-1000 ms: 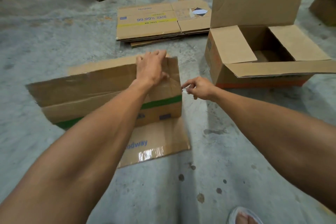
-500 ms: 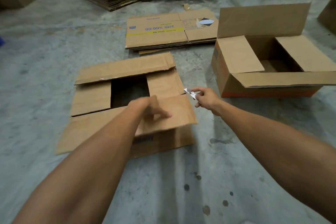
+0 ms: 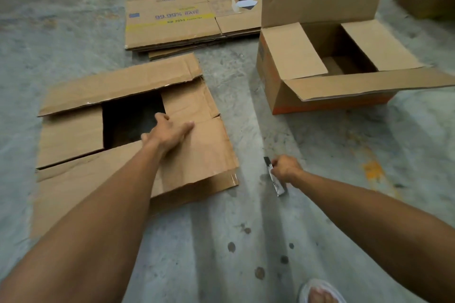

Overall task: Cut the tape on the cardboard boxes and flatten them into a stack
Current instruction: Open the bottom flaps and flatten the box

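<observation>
- Grey stained concrete floor (image 3: 86,32) filled the view; a stack of flattened brown cardboard sheets (image 3: 172,24) lay at twelve o'clock
- left hand (image 3: 167,133), fingers straight, pressed the near flap of a brown cardboard box with open flaps (image 3: 118,86) at ten o'clock
- right hand (image 3: 285,168) gripped a small silver utility knife (image 3: 275,179) at four o'clock
- an open orange-based brown cardboard box (image 3: 295,56) stood at two o'clock
</observation>
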